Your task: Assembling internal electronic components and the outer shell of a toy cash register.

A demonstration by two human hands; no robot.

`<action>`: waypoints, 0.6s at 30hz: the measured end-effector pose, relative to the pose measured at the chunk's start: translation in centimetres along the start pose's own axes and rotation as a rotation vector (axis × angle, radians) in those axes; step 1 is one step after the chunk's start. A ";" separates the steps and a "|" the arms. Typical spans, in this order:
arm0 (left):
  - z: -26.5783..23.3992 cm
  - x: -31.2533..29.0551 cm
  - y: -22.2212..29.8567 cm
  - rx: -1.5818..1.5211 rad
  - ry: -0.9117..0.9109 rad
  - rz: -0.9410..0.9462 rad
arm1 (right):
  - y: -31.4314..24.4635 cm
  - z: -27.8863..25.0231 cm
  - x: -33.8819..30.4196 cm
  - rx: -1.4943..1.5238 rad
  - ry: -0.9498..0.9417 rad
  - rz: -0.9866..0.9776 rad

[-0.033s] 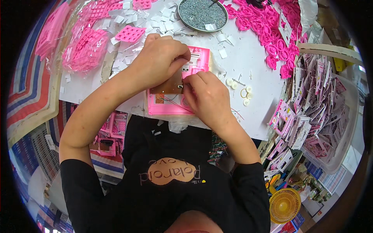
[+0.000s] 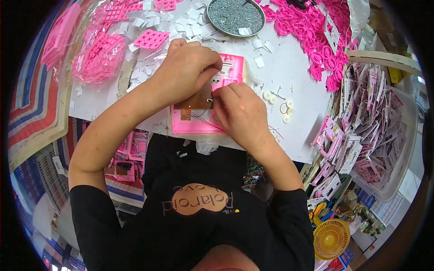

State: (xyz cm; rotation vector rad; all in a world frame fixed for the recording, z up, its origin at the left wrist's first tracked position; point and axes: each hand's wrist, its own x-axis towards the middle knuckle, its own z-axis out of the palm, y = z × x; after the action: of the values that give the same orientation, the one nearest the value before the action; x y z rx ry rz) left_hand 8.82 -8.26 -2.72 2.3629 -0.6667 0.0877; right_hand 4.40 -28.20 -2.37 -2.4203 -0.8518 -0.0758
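A pink plastic casing lies open on the table in front of me, with a brown circuit board inside it. The board carries a small switch, and thin wires run below it across the casing. My left hand reaches over the casing's upper left, thumb and fingers pinched together; what is between them is hidden. At the board's right edge, my right hand is closed with its fingertips pressed together beside the switch. Whatever it grips there is too small to make out.
A metal bowl of small screws stands behind the casing. Pink ring-shaped parts pile up at the back right, bagged pink keypads at the left. White paper pieces are scattered about. Small white round parts lie right of my right hand.
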 end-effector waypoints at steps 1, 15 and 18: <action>0.0 -0.1 0.1 0.030 0.001 0.015 | 0.0 0.1 0.0 -0.001 -0.001 -0.009; -0.9 0.3 0.3 0.368 -0.151 0.176 | 0.0 0.0 0.1 0.036 0.020 -0.016; -0.4 1.4 1.0 0.523 -0.222 0.242 | -0.1 -0.1 0.0 0.027 0.022 -0.018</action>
State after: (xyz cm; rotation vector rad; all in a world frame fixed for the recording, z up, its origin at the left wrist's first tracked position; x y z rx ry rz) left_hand 9.60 -9.24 -1.49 2.8016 -1.1526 0.1187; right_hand 4.37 -28.19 -2.28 -2.3824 -0.8588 -0.0969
